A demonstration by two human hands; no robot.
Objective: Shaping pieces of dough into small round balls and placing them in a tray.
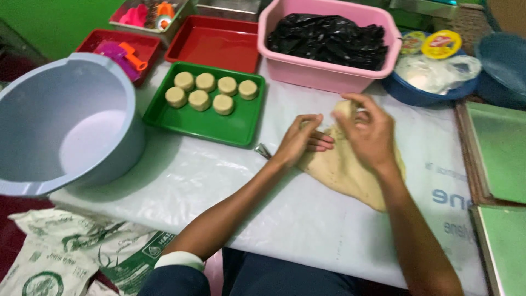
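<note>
- The person's left hand (300,141) lies palm down on the left edge of a flat, pale tan sheet of dough (342,167), fingers stretched toward 3 o'clock; its grip is released and clasps nothing.
- The person's right hand (368,131) sits at the 12 o'clock end of the dough, where its fingertips (350,104) pinch up a small lump of the same dough.
- The dough rests on the counter (230,186), which is covered with a white plastic sheet, a little to the 3 o'clock side of centre.
- Just beside the left hand, at its 9 o'clock, a small shiny metal piece (263,149) lies on the counter; what it is cannot be told.
- At 11 o'clock from the hands stands a green rectangular plastic tray (219,123) bearing seven round, pale dough pucks (198,100) in two rows.
- At 9 o'clock, well apart from the hands, a large grey-blue plastic tub (71,126) sits at the counter's edge.
- At 12 o'clock a pink plastic basin (323,74) holds a crumpled black plastic bag (329,38).
- Behind the green tray is a red square tray (216,44); to its 9 o'clock another red tray (98,38) carries purple and orange plastic tools (123,55).
- At 2 o'clock a dark blue bowl (416,93) holds clear plastic wrap (438,71).
</note>
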